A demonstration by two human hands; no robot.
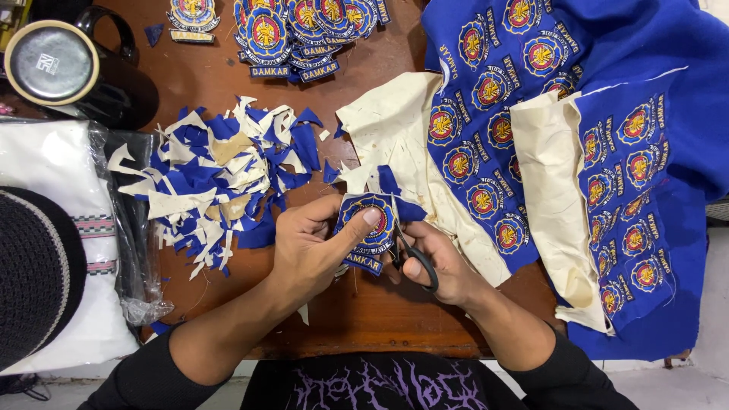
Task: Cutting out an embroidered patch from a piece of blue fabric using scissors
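My left hand (307, 243) pinches a round blue embroidered patch (370, 228) with a yellow and red emblem, thumb on its face. My right hand (440, 266) grips black-handled scissors (414, 258), whose blades sit at the patch's right edge where a strip of blue cloth still hangs. Both hands hover over the brown wooden table (364, 311) near its front edge.
A heap of blue and cream cloth scraps (220, 175) lies left of the hands. Cut patches (296, 30) are stacked at the top. A large blue sheet of uncut patches (592, 137) with cream backing covers the right. A black mug (68, 68), plastic bag and dark hat (34, 273) sit left.
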